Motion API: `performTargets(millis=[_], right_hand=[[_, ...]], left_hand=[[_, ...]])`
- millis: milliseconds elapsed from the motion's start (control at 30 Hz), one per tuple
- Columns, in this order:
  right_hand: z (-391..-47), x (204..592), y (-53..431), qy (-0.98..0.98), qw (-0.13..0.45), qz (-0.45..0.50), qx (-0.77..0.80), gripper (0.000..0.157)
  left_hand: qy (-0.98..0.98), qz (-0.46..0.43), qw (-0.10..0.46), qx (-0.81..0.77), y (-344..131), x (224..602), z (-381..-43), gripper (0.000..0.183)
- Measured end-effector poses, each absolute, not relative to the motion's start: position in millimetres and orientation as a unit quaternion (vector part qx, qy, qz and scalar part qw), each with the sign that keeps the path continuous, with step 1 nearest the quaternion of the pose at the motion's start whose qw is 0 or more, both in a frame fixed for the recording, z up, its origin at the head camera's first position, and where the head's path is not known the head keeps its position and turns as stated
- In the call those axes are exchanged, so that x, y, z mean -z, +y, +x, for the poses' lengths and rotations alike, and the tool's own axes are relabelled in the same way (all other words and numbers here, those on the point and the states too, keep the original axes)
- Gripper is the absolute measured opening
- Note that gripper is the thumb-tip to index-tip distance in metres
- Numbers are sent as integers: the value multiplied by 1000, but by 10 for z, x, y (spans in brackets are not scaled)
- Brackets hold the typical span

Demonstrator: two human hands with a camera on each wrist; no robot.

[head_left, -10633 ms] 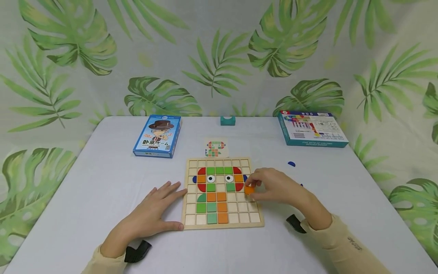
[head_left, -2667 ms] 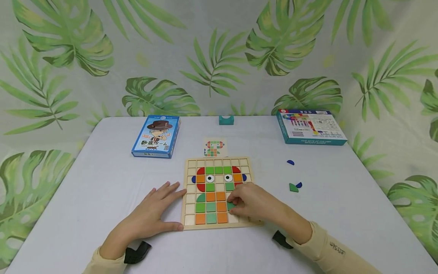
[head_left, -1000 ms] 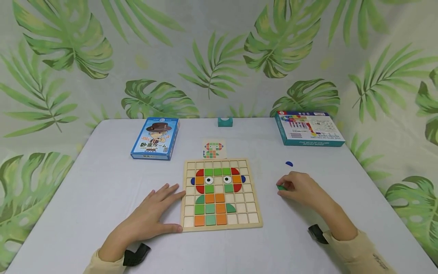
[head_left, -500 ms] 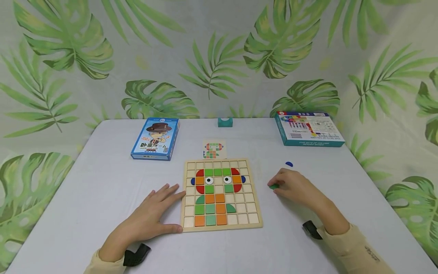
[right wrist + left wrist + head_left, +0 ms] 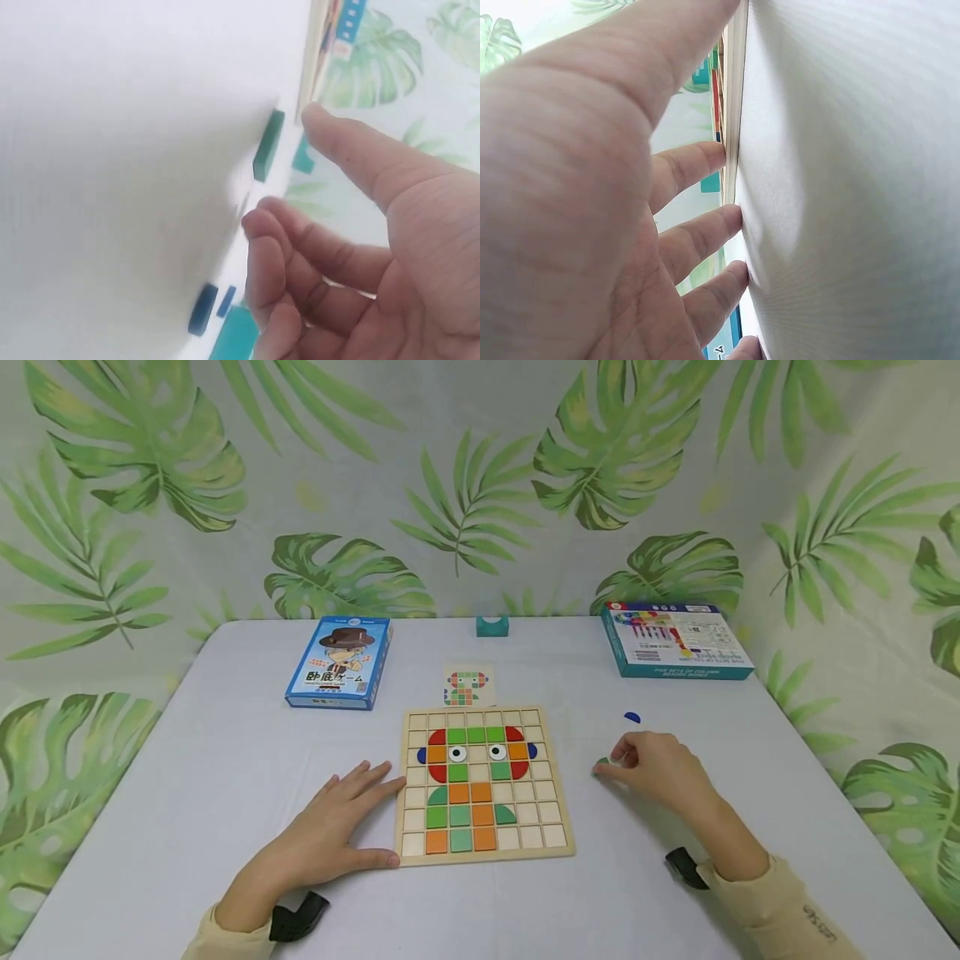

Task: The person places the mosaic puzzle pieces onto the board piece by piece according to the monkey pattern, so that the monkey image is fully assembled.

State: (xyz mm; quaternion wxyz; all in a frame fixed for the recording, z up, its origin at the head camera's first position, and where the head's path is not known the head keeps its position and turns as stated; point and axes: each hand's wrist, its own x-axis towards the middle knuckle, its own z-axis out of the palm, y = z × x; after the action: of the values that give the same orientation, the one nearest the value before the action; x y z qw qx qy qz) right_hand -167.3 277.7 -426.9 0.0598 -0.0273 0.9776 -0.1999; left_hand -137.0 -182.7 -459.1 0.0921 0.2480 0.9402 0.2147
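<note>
On the table right of the wooden grid board [image 5: 566, 847] lies a small green tile [image 5: 269, 146], a quarter-round by its earlier look. My right hand [image 5: 663, 768] hovers beside it, thumb and fingers apart and holding nothing; the thumb partly covers the tile in the head view. My left hand [image 5: 333, 827] spreads beside the board, thumb and forefinger touching its left edge. Coloured tiles in the board form a figure with two round eye tiles [image 5: 497, 752], orange squares [image 5: 483, 814] and a green quarter-round tile [image 5: 505, 814].
A picture card [image 5: 468, 685] lies just behind the board. Blue half-round tiles [image 5: 632, 717] are at the right; one [image 5: 202, 309] sits near my right fingers. At the back stand a blue box [image 5: 339, 664], a teal block [image 5: 492, 627] and a white-and-teal box [image 5: 678, 642].
Earlier, an orange square went into the bottom row and a green quarter-round into the board. My right hand carried another green tile toward the board, then let it go on the table.
</note>
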Motion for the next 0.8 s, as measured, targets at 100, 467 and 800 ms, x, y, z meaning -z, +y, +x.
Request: performTargets(millis=[100, 467, 800], right_hand=[[-1658, 4283, 2738, 978, 67, -16, 196, 41], [-1727, 4343, 2652, 973, 73, -53, 211, 24], [-1754, 4235, 2433, 969, 83, -81, 220, 22]], left_hand=[[940, 247, 93, -215, -1828, 4583, -1369, 99], [939, 251, 87, -218, -1833, 4583, -1364, 99], [940, 248, 88, -219, -1835, 4594, -1363, 98]])
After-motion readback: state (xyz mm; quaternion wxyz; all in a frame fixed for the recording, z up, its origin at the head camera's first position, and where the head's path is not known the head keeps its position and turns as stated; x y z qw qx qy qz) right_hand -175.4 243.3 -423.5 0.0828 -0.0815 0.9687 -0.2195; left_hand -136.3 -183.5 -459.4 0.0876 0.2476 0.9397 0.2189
